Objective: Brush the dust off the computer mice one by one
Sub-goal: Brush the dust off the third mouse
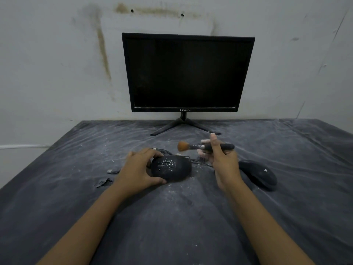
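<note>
Brush (193, 146), one, gripped in right fingers (214, 144), left fingers (150, 152) gripping dusty mouse (171, 168), second mouse (257, 175)

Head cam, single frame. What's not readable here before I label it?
All in the head view:
Left side of the dusty mouse: covered by the left hand gripping it.
Left end of the second mouse: behind the right hand holding the brush; too dark to judge dust.
The cables: tangled, partly behind the right hand; which mouse each serves is unclear.
The scraps beside the left hand: too small to identify.
</note>
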